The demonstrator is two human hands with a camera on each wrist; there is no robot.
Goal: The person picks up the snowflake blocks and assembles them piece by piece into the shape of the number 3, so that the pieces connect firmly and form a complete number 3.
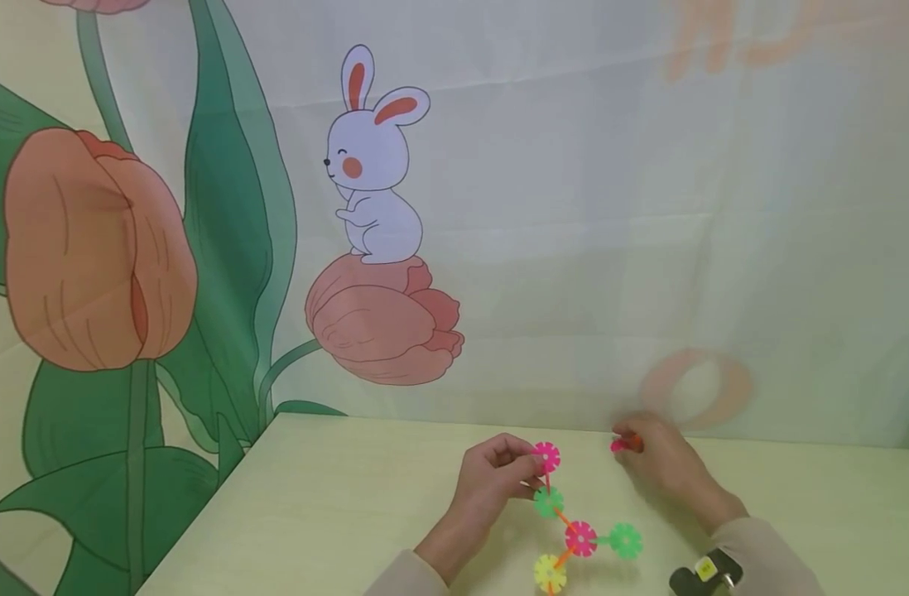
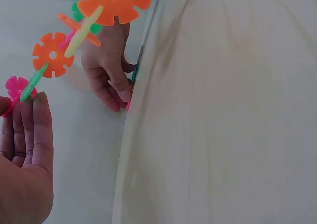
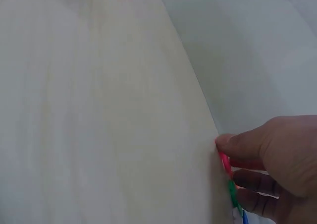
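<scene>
My left hand (image 1: 492, 478) pinches the end pink disc (image 1: 547, 455) of a chain of notched plastic interlocking discs. From it hang a green disc (image 1: 549, 502), a pink disc (image 1: 581, 539), another green disc (image 1: 626, 541) to the side and a yellow disc (image 1: 550, 573) lower down. Large in the left wrist view is an orange disc (image 2: 114, 6) of the chain. At the table's back edge, my right hand (image 1: 661, 455) holds a pink disc (image 3: 224, 160) between thumb and fingers. Green plastic (image 3: 232, 192) shows beside its lower fingers, partly hidden.
The pale wood-look table (image 1: 350, 497) meets an upright printed cloth (image 1: 559, 248) along its back edge. A rabbit and tulips are printed on the cloth. A black device (image 1: 706, 573) is strapped at the right wrist.
</scene>
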